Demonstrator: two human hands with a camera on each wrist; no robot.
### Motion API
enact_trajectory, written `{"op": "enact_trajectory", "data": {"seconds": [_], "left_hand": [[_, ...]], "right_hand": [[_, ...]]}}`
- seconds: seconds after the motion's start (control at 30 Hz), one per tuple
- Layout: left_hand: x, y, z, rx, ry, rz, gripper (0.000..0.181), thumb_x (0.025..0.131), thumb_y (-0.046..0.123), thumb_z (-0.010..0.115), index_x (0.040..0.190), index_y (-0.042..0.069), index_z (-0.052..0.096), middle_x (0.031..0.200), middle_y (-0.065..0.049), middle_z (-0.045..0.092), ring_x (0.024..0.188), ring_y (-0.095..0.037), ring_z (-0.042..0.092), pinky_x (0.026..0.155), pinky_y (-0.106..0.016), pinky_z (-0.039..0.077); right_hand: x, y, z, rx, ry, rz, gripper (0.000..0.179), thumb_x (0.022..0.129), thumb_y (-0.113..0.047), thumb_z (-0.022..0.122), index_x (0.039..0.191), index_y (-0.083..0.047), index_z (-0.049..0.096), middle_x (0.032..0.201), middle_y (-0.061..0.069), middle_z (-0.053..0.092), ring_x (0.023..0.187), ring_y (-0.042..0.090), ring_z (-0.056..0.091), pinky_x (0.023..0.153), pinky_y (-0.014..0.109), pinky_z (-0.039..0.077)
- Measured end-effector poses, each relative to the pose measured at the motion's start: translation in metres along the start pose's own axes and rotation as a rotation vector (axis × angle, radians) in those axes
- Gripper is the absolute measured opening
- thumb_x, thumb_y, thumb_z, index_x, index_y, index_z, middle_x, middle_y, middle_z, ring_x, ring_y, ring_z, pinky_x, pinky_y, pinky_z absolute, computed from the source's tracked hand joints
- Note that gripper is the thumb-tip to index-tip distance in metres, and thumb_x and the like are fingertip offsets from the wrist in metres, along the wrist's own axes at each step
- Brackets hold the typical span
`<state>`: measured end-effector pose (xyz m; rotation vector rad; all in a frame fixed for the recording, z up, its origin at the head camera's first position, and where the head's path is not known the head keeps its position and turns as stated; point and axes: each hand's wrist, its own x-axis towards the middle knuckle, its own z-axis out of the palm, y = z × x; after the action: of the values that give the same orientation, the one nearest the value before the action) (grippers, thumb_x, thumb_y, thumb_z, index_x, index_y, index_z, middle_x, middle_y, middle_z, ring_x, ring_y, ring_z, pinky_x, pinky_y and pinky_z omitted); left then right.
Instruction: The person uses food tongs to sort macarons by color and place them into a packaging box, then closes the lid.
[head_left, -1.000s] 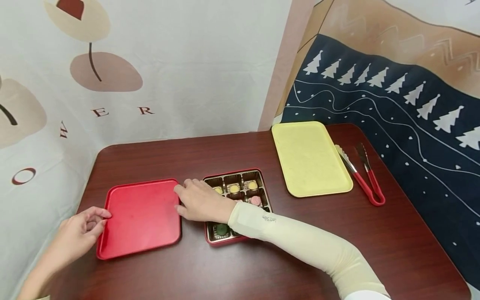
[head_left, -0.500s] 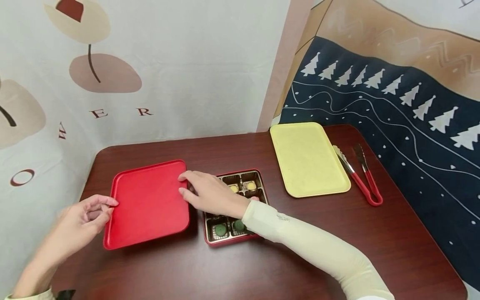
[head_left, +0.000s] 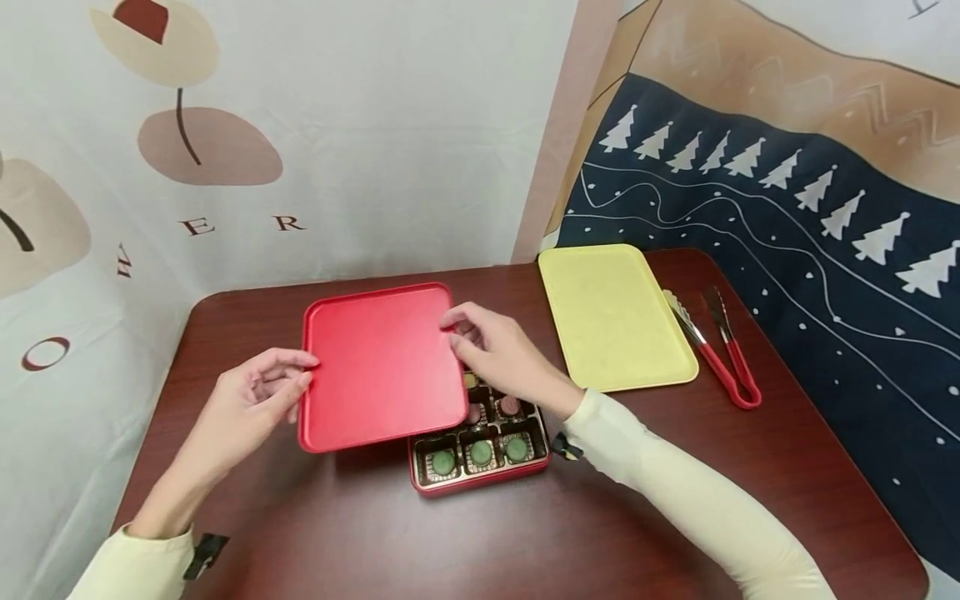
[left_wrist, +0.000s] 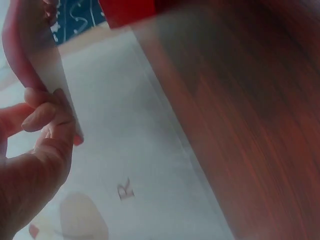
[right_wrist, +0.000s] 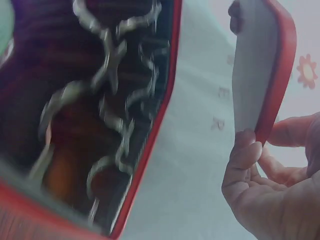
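Note:
Both hands hold a red lid (head_left: 382, 367) up off the table, tilted a little. My left hand (head_left: 251, 408) pinches its left edge between thumb and fingers, and my right hand (head_left: 510, 354) pinches the right edge. In the wrist views the lid (right_wrist: 282, 60) shows a greyish underside and a red rim. Below it sits a red box (head_left: 480, 483) with a dark divided insert, its back left part hidden by the lid. A front row of green round sweets (head_left: 482, 452) shows, with pinkish ones (head_left: 509, 406) behind.
A yellow tray (head_left: 618, 317) lies at the back right of the brown table (head_left: 480, 550). Red-handled tongs (head_left: 723, 367) lie spread beside it. A printed cloth (head_left: 390, 150) hangs behind the table, and a dark blue one (head_left: 750, 208) at the right.
The hands have raised the lid from the table on the left and carried it right and back, so it now overlaps the box. Green sweets at the front have come into view.

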<state>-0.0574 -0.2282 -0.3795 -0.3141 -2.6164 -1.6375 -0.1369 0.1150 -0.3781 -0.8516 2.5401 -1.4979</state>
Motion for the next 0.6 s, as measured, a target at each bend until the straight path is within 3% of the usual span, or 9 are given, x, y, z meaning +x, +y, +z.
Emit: {"op": "enact_trajectory", "data": {"seconds": [0.17,0.33,0.47,0.53,0.6], "left_hand": [[0.017,0.005,0.021,-0.102,-0.017,0.049,0.037,0.104,-0.006,0.069,0.140,-0.002,0.059,0.093,-0.016,0.068,0.064,-0.022,0.062,0.059,-0.026,0.055],[0.029,0.009,0.037,-0.178,-0.026,0.019,0.053,0.103,-0.007,0.069,0.151,-0.004,0.047,0.095,-0.016,0.067,0.067,-0.020,0.065,0.062,-0.026,0.058],[0.035,0.016,0.046,-0.140,-0.023,0.018,0.035,0.103,-0.002,0.073,0.136,-0.008,0.065,0.095,-0.014,0.071,0.072,-0.017,0.070,0.061,-0.024,0.057],[0.036,0.021,0.048,-0.112,-0.012,0.048,0.023,0.102,-0.001,0.075,0.125,-0.006,0.073,0.097,-0.013,0.071,0.073,-0.016,0.071,0.061,-0.024,0.056],[0.036,0.024,0.051,-0.072,0.012,0.083,0.018,0.102,0.000,0.076,0.120,-0.002,0.078,0.092,-0.012,0.070,0.071,-0.016,0.070,0.058,-0.023,0.053]], "right_hand": [[-0.008,0.012,-0.024,0.078,0.060,0.057,0.020,0.107,-0.004,0.066,0.127,-0.008,0.067,0.107,0.003,0.071,0.087,0.019,0.065,0.075,0.030,0.055],[-0.016,0.020,-0.041,0.259,0.101,0.102,0.033,0.107,0.001,0.064,0.138,0.002,0.052,0.110,0.017,0.069,0.097,0.027,0.064,0.083,0.029,0.057],[-0.025,0.021,-0.054,0.251,0.127,0.109,0.037,0.107,-0.001,0.066,0.143,0.004,0.059,0.115,0.017,0.068,0.099,0.036,0.066,0.086,0.035,0.061],[-0.030,0.022,-0.059,0.213,0.146,0.089,0.028,0.107,-0.001,0.067,0.134,0.004,0.066,0.113,0.015,0.066,0.098,0.042,0.065,0.083,0.034,0.060],[-0.035,0.025,-0.061,0.148,0.169,0.020,0.014,0.106,0.000,0.068,0.120,0.003,0.070,0.106,0.012,0.063,0.094,0.040,0.065,0.079,0.033,0.057]]}}
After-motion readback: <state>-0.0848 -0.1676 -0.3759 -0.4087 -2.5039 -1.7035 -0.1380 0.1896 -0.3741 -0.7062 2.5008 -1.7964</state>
